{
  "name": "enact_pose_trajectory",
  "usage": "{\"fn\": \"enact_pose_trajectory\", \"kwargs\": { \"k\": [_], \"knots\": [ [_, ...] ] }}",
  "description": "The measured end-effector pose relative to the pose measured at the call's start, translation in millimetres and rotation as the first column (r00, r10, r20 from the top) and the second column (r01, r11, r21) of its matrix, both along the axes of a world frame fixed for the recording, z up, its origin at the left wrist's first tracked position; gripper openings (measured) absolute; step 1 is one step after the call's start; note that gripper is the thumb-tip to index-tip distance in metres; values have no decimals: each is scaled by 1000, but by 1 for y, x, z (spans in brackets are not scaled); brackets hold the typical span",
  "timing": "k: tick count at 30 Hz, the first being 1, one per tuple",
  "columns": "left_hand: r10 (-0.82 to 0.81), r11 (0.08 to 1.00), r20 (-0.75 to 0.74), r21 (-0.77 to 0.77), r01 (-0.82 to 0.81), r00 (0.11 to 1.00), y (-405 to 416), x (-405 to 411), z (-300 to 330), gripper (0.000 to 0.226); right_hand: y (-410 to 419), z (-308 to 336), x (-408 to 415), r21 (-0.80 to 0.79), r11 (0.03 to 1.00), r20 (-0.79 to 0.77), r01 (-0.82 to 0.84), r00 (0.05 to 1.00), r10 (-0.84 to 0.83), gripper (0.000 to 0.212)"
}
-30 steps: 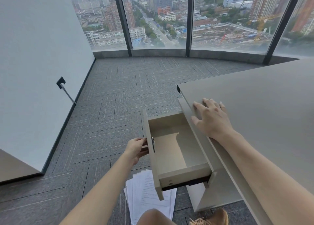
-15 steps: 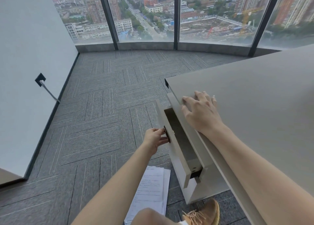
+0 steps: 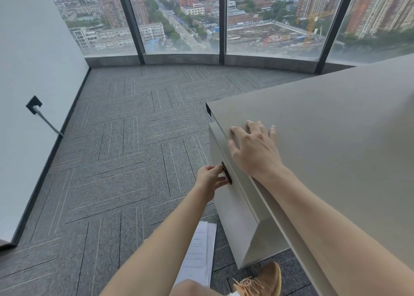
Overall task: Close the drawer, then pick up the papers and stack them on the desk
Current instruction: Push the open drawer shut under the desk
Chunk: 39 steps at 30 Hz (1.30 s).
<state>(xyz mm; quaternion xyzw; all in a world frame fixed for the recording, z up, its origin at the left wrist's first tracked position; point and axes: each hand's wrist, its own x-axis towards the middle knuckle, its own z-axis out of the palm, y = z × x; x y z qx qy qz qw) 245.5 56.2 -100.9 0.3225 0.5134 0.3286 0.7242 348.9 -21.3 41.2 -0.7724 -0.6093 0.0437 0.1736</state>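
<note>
The beige drawer (image 3: 226, 197) under the desk (image 3: 336, 139) sits flush with the cabinet front, fully pushed in. My left hand (image 3: 210, 179) is at the drawer's dark handle (image 3: 226, 172), fingertips pinched on it. My right hand (image 3: 253, 148) lies flat, fingers spread, on the near left corner of the desk top. White printed papers (image 3: 199, 246) lie on the carpet below the drawer, partly hidden by my left forearm and knee.
Grey carpet tiles (image 3: 123, 161) stretch to a curved wall of windows (image 3: 179, 20). A white wall (image 3: 29, 72) on the left carries a black socket with a cable (image 3: 35, 106). My tan shoe (image 3: 262, 282) stands beside the cabinet base.
The drawer went from wide open to half shut to fully shut, pushed in by my left hand at the handle. My right hand stayed on the desk corner. The view shifted right.
</note>
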Motion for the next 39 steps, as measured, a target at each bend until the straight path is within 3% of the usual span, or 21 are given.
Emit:
{"fn": "enact_pose_trajectory", "kwargs": {
  "k": [7,15,21,27,34,39],
  "knots": [
    [21,999,29,-33,-20,999,-1,4,-6,15,2,-2,-2,-12,1000,25,11,1000,-11,39],
    [-27,991,-9,-131,26,1000,11,3,-2,36,1,0,-2,-9,1000,20,8,1000,-8,40],
    [-81,959,-39,-275,67,996,18,5,4,13,1,0,-1,-11,1000,16,8,1000,-8,40],
    [-91,923,-93,-381,48,992,22,15,11,19,1,-2,0,-10,1000,14,6,1000,-6,40],
    [-211,954,-146,-247,171,966,18,13,15,18,1,-1,0,-18,1000,26,7,1000,-6,41],
    [-283,958,-344,-138,250,895,0,-9,22,41,0,1,-1,-27,999,18,17,1000,-16,41]
  ]
}}
